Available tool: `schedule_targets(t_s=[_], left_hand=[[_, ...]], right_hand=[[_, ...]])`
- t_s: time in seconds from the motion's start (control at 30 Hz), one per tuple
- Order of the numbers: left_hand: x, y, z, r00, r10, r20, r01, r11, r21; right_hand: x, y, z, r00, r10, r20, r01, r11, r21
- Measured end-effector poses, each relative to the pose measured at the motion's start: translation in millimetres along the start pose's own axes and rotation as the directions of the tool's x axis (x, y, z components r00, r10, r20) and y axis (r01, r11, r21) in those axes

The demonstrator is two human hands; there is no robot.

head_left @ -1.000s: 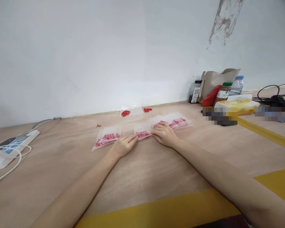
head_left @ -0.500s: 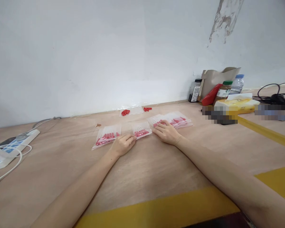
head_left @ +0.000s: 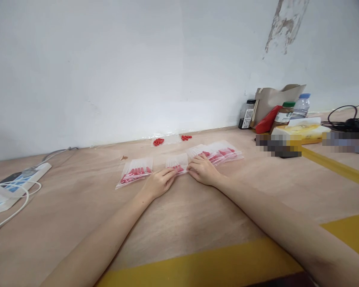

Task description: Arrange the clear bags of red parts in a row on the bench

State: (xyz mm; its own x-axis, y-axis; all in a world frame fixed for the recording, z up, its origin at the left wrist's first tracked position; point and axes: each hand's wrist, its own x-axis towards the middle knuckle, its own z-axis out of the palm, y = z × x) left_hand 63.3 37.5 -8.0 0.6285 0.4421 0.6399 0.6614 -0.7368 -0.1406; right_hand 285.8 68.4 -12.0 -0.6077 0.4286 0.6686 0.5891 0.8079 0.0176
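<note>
Several clear zip bags of red capsules lie in a row on the brown table (head_left: 197, 215). My left hand (head_left: 159, 182) rests on the near left edge of the middle bag (head_left: 177, 161), fingers on the plastic. My right hand (head_left: 202, 170) presses that bag's right edge, next to an overlapping pile of filled bags (head_left: 219, 152). Another filled bag (head_left: 136, 171) lies apart to the left of my left hand. Loose red capsules (head_left: 158, 141) and a second small group of capsules (head_left: 186, 138) sit on clear plastic by the wall.
A white power strip (head_left: 20, 181) with a white cable (head_left: 8, 215) lies at the far left. At the back right stand a beige bag (head_left: 277, 99), jars, a water bottle (head_left: 302, 105), a yellow packet (head_left: 302, 131) and black cables (head_left: 350, 123). Yellow tape (head_left: 227, 263) runs along the near edge.
Both hands have drawn closer together over the middle bag: the left hand slid right onto it, the right hand shifted left off the pile.
</note>
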Motion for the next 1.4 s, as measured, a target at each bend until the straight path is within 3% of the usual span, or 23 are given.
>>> schedule_targets(t_s=[0.27,0.57,0.83,0.93,1.1,1.23,1.4], left_hand=[[2,1,7,0.998,0.039,-0.048,-0.034,0.994,0.101],[2,1,7,0.999,0.039,-0.005,-0.037,0.987,0.156],[8,13,-2,0.998,0.053,-0.022,-0.051,0.995,0.086],[4,6,-8,0.999,0.006,-0.044,-0.004,0.999,0.043],[-8,-13,-10,0.999,-0.038,0.027,0.037,0.999,0.040],[-8,-15,-3,0.998,0.046,0.052,-0.047,0.998,0.030],[-5,-11,0,0.975,0.220,-0.001,-0.216,0.957,0.195]], right_hand=[[7,-17,1,0.999,-0.036,-0.013,0.036,0.999,0.013],[7,-20,6,0.998,-0.066,-0.010,0.066,0.998,0.011],[6,-17,5,0.999,-0.045,0.007,0.045,0.999,0.003],[3,-10,0,0.999,-0.045,0.026,0.045,0.999,0.003],[-8,7,-11,0.999,-0.015,0.036,0.017,0.998,-0.053],[-10,11,-13,0.993,-0.111,0.026,0.114,0.978,-0.178],[-6,6,-7,0.969,-0.240,0.053,0.244,0.909,-0.339]])
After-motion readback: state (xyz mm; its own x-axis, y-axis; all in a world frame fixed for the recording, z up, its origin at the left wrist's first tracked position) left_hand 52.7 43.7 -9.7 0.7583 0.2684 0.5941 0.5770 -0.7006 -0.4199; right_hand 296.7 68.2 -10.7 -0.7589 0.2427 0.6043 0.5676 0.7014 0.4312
